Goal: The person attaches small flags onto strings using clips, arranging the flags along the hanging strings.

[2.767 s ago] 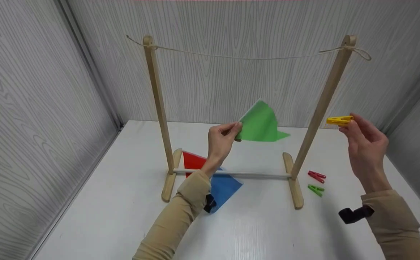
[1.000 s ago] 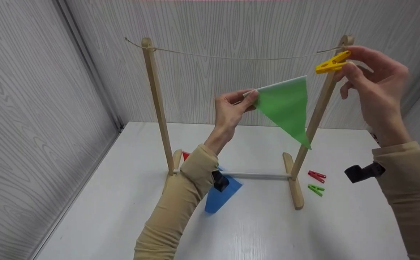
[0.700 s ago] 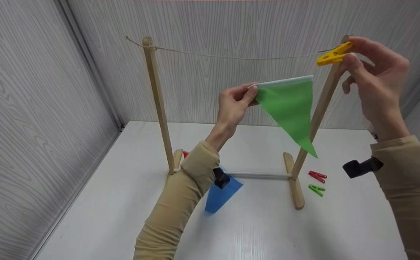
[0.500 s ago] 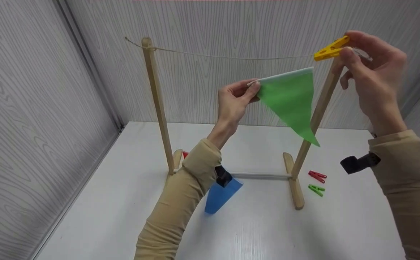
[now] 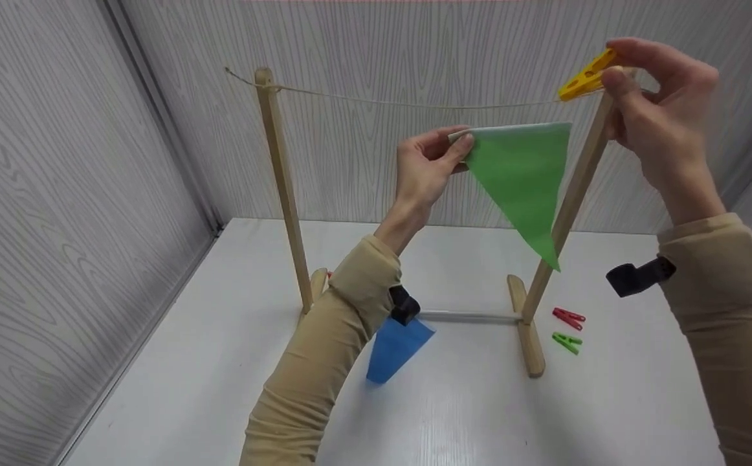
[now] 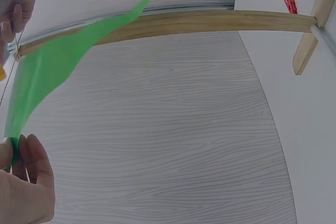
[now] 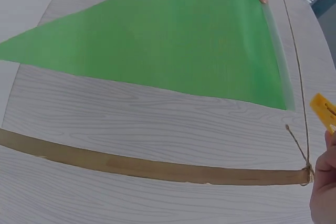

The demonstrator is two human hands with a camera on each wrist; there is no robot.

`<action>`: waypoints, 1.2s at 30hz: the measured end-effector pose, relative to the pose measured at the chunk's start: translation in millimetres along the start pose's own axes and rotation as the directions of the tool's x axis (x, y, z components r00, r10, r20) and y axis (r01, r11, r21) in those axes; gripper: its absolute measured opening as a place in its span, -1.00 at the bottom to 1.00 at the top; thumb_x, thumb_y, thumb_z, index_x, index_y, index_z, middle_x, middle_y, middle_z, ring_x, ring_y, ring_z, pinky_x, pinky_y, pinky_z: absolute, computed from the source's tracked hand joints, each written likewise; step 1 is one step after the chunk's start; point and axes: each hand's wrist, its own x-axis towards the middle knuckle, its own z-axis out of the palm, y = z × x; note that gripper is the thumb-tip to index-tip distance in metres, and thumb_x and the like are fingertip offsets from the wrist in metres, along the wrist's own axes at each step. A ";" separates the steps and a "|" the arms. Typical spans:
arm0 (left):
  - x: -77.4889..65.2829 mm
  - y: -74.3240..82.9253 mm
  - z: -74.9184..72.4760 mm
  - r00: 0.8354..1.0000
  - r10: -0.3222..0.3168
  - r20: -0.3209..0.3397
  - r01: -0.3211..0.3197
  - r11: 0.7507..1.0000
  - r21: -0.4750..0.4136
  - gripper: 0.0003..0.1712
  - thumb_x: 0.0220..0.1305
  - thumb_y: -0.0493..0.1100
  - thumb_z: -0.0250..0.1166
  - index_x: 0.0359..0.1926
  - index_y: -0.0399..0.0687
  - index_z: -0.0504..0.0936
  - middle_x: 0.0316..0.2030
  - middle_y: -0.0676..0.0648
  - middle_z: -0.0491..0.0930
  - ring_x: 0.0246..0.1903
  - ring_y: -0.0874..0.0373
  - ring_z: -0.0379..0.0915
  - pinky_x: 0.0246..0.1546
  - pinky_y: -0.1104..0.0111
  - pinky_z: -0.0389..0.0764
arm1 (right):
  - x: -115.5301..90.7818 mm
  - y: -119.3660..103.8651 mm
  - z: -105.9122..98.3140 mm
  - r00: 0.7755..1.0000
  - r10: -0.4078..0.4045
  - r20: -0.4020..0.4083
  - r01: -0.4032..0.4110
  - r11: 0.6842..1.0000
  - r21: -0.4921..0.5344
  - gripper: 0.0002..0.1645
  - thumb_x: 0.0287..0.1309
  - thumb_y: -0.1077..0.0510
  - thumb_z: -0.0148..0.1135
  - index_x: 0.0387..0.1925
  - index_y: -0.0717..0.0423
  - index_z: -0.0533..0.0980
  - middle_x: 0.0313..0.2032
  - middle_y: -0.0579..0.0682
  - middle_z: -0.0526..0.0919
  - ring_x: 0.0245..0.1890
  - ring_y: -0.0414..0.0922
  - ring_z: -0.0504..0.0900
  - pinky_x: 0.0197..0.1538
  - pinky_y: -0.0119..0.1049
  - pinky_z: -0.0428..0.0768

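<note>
A green triangular pennant (image 5: 525,175) with a white top edge hangs point down; my left hand (image 5: 429,162) pinches its upper left corner between thumb and fingers. Its white edge lies just below the string (image 5: 382,101) tied between two wooden posts. Up by the right post, my right hand (image 5: 667,110) pinches a yellow clothespin (image 5: 584,79) by its handle ends, nose pointing down and left. In the head view the clothespin's nose overlaps the string. The right wrist view shows the pennant (image 7: 173,40) apart from the string (image 7: 295,45), with the clothespin (image 7: 324,109) on the string's other side.
The left post (image 5: 279,168) and right post (image 5: 576,188) stand on wooden feet joined by a white rod (image 5: 470,316). A blue pennant (image 5: 397,349) lies under my left forearm. A red clothespin (image 5: 569,318) and a green clothespin (image 5: 567,342) lie right of the stand.
My left hand has raised the green pennant toward the string, its white edge now nearly level. My right hand has lifted the yellow clothespin from beside the right post up to string height.
</note>
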 end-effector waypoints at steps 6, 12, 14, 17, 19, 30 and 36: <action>2.9 2.0 2.4 1.000 0.011 -0.004 -0.011 1.000 0.009 -0.70 0.37 -0.29 0.29 0.06 -0.35 0.67 -0.08 -0.31 0.71 -0.20 0.09 0.70 -0.11 0.37 0.74 | 5.3 -1.1 2.6 0.999 0.047 0.005 -0.047 0.998 0.038 -0.68 0.22 0.24 0.34 0.01 0.21 0.65 -0.16 -0.02 0.67 -0.74 -0.28 0.37 -0.64 -0.57 0.29; 4.3 3.9 3.9 1.000 0.021 -0.011 -0.021 1.000 0.017 -0.70 0.38 -0.26 0.28 0.06 -0.33 0.67 -0.10 -0.28 0.70 -0.20 0.12 0.68 -0.12 0.38 0.74 | 9.1 -1.7 4.8 0.999 0.042 0.003 -0.042 0.999 -0.013 -0.70 0.24 0.22 0.33 0.01 0.19 0.65 -0.12 -0.03 0.67 -0.74 -0.28 0.34 -0.63 -0.56 0.25; 4.9 4.5 4.7 1.000 0.015 -0.011 -0.015 1.000 0.017 -0.70 0.38 -0.26 0.28 0.06 -0.33 0.67 -0.10 -0.27 0.70 -0.21 0.13 0.67 -0.12 0.39 0.73 | 9.6 -1.8 4.7 0.999 0.041 0.002 -0.041 0.997 -0.058 -0.71 0.26 0.21 0.31 0.01 0.16 0.64 -0.09 -0.03 0.67 -0.73 -0.28 0.33 -0.61 -0.55 0.24; 5.8 5.4 6.1 1.000 0.006 -0.012 -0.006 1.000 0.014 -0.70 0.39 -0.25 0.27 0.06 -0.33 0.67 -0.10 -0.27 0.70 -0.22 0.14 0.66 -0.13 0.39 0.73 | 10.4 -1.8 4.6 0.999 0.041 0.007 -0.040 0.994 -0.100 -0.72 0.29 0.20 0.29 0.01 0.14 0.64 -0.05 -0.02 0.67 -0.72 -0.27 0.32 -0.60 -0.55 0.25; 6.5 5.6 6.9 1.000 0.003 -0.015 -0.003 1.000 0.013 -0.70 0.39 -0.25 0.27 0.06 -0.33 0.67 -0.09 -0.27 0.69 -0.21 0.13 0.66 -0.14 0.39 0.73 | 10.9 -1.4 4.9 0.999 0.044 0.013 -0.042 0.992 -0.119 -0.72 0.29 0.19 0.28 0.01 0.13 0.64 -0.04 -0.01 0.68 -0.72 -0.27 0.32 -0.60 -0.55 0.26; 8.3 7.3 9.9 1.000 0.011 -0.026 -0.010 1.000 0.012 -0.72 0.40 -0.26 0.26 0.03 -0.33 0.66 -0.11 -0.24 0.68 -0.20 0.11 0.65 -0.17 0.39 0.73 | 15.5 -1.1 7.9 0.997 0.068 0.037 -0.060 0.981 -0.183 -0.79 0.31 0.23 0.26 -0.04 0.11 0.64 -0.09 -0.07 0.67 -0.73 -0.29 0.25 -0.60 -0.56 0.23; 10.0 8.9 12.2 0.999 0.008 -0.037 -0.008 1.000 0.019 -0.74 0.39 -0.26 0.26 0.00 -0.34 0.68 -0.18 -0.20 0.68 -0.28 0.17 0.63 -0.22 0.39 0.73 | 19.0 -1.7 11.7 0.995 0.090 0.039 -0.080 0.976 -0.203 -0.81 0.28 0.36 0.25 -0.12 0.15 0.66 -0.18 -0.13 0.70 -0.81 -0.34 0.22 -0.65 -0.57 0.20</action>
